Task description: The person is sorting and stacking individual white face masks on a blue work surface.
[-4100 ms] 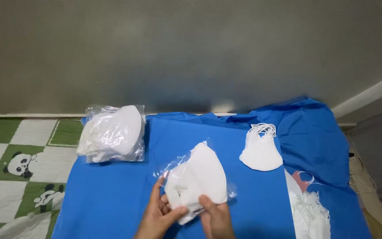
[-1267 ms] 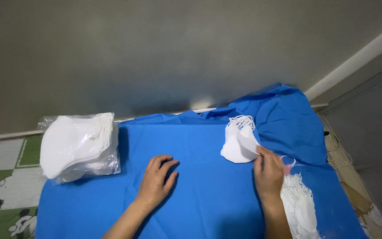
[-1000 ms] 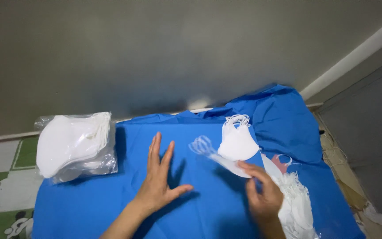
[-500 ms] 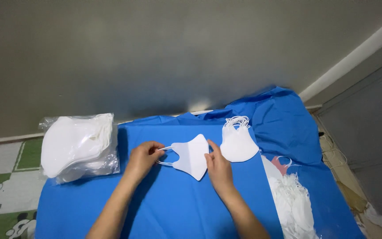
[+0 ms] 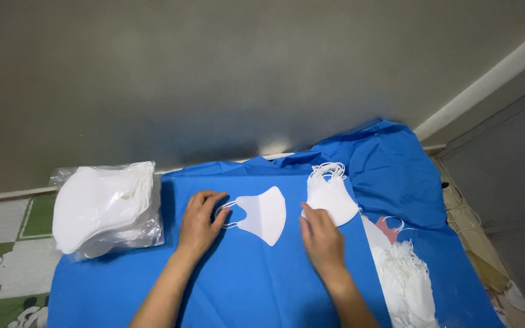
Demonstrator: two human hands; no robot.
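**Mask now lying flat on the blue cloth, right hand drawn off it**

Half a second ago both hands were on the single white mask, one at each end, near the middle of the cloth. The folded white mask [image 5: 264, 214] now lies flat on the blue cloth [image 5: 262, 285]. It sits just left of the small stack of masks [image 5: 332, 197], close to it but apart.

The left hand [image 5: 199, 222] remains at the mask's left end, fingertips touching the ear loops [image 5: 228, 214], fingers loosely curled and not clamped on anything that I can see. The right hand [image 5: 321, 240] has left the mask: it rests palm-down on the cloth, fingers together, holding nothing, its fingertips just at the lower left edge of the stack.

Judgement: the mask appears laid out rather than carried, and the loop end is the part being handled.

Surroundings: a clear bag of white masks [image 5: 106, 206] lies at the cloth's left edge, well apart from both hands. A loose heap of white masks [image 5: 403, 280] lies at the right edge, beside the right forearm. A green patterned mat [image 5: 7, 267] shows to the left.
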